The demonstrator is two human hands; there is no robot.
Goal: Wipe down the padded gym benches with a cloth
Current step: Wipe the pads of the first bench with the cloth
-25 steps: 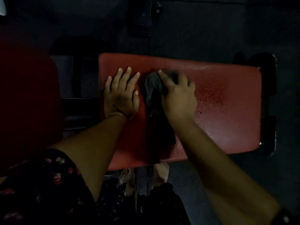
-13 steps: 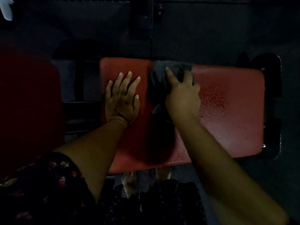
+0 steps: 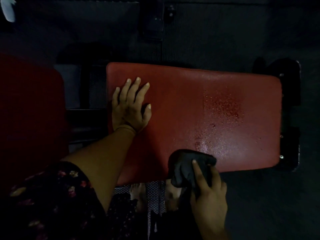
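A red padded bench pad [image 3: 181, 104] lies across the middle of the head view, with wet droplets on its right half. My left hand [image 3: 129, 108] rests flat on the pad's left part, fingers spread, holding nothing. My right hand [image 3: 207, 191] grips a dark cloth [image 3: 185, 167] at the pad's near edge, right of centre. The cloth overlaps the edge and hangs partly off it.
A second red pad [image 3: 29, 122] sits at the left, separated by a gap with dark frame bars [image 3: 83, 118]. Black brackets [image 3: 289, 115] stick out at the pad's right end. Bare feet [image 3: 138, 196] stand on a perforated mat under the near edge. The floor around is dark.
My right hand has dragged the cloth from the pad's far edge down to its near edge. My left hand stays flat in the same place.
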